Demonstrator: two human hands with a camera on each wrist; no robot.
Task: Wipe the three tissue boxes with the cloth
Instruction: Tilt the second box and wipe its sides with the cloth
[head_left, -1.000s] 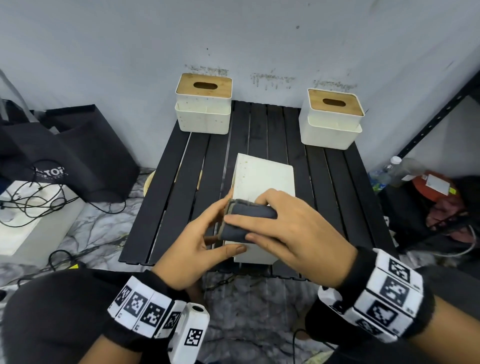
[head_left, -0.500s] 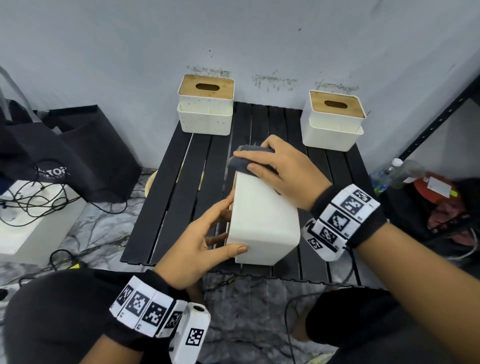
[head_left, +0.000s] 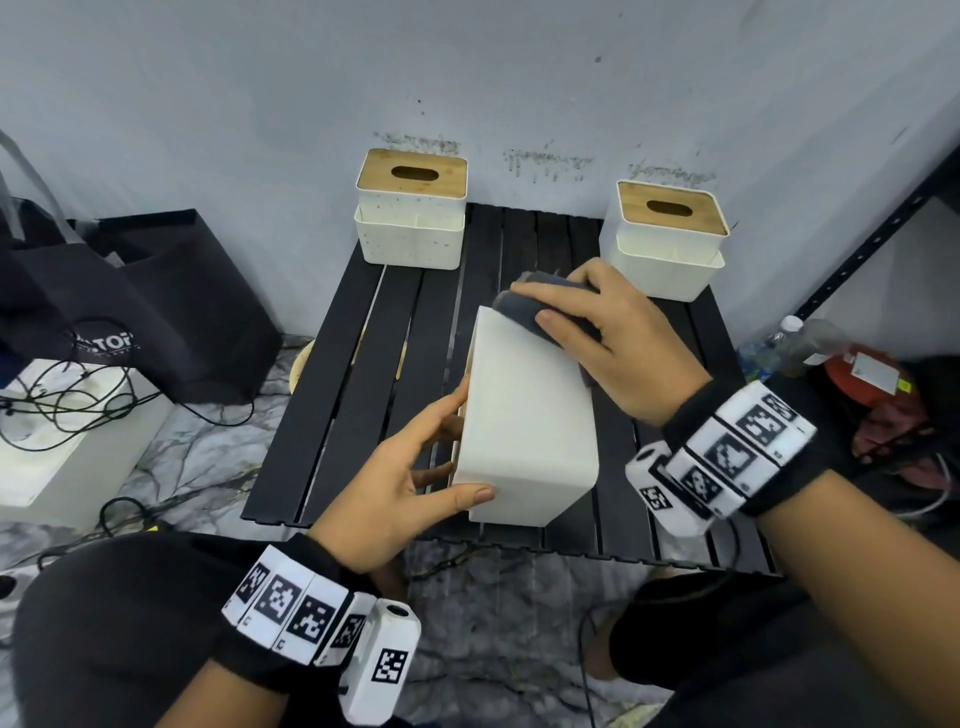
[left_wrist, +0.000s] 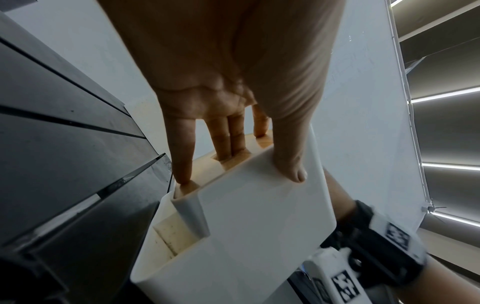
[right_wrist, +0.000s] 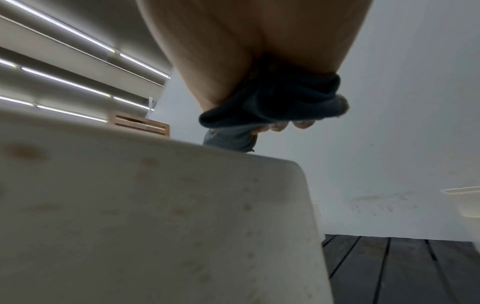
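Grey wall behind, black slatted bench (head_left: 332, 395) low on marble floor. Step in hand: wiping 1st tissue box (head_left: 530, 426), tipped on its side at bench centre-near. Left hand (head_left: 400, 483) grips box's near-left edge, thumb on upper face, fingers on wooden lid side. Right hand (head_left: 608, 343) curled round dark cloth (head_left: 524, 306), pressed on far top corner. Far-left box (head_left: 410, 208) & far-right box (head_left: 670, 234) upright, probably still to do. Next: prob drag cloth nearwards over the face w/ steady pressure, left hand bracing.

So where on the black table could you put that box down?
Bare slats lie between the two back tissue boxes, and left of the held box on the table. The near middle is crowded by both hands.
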